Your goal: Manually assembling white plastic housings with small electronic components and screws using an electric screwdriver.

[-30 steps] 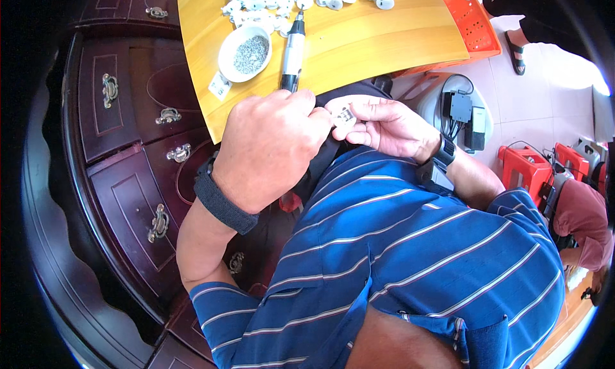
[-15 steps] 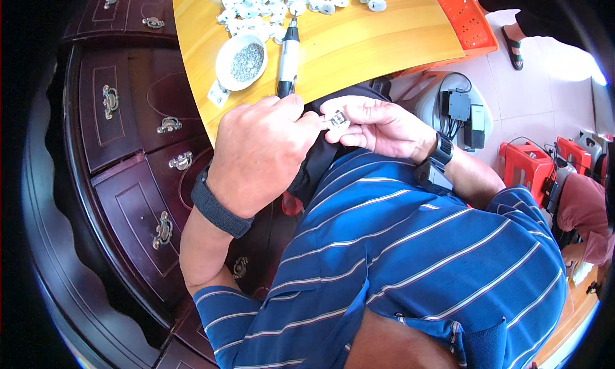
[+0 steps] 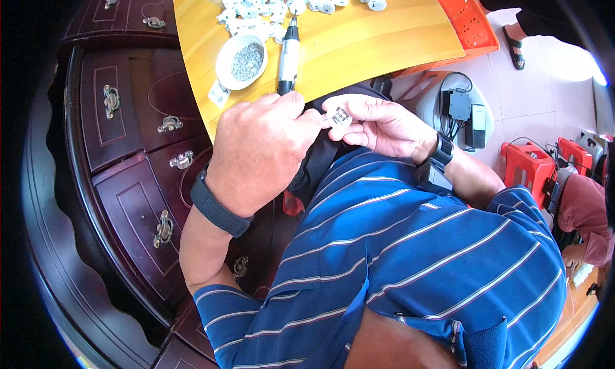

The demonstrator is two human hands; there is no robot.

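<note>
My right hand (image 3: 387,127) holds a small white part with metal pieces (image 3: 340,118) between thumb and fingers, just past the table's near edge. From the other side my left hand (image 3: 262,148) is closed, its thumb and forefinger pinched at the part's left side. A narrow pale bit shows at those fingertips, too small to make out. An electric screwdriver (image 3: 290,61) lies on the table beyond my left hand. Left of it stands a white bowl (image 3: 223,63) of small metal screws or similar pieces (image 3: 246,61). Many white rounded parts (image 3: 262,9) are heaped at the back.
The wooden table (image 3: 378,42) ends just beyond my hands. An orange plastic crate (image 3: 471,23) adjoins its right side. Dark drawers (image 3: 128,119) stand close on the left. A pale bin with black devices (image 3: 458,109) and red stools (image 3: 525,164) are at right, near other people.
The small part has turned slightly in my right fingers and shifted a little to the right. My left hand keeps its pinch at almost the same place.
</note>
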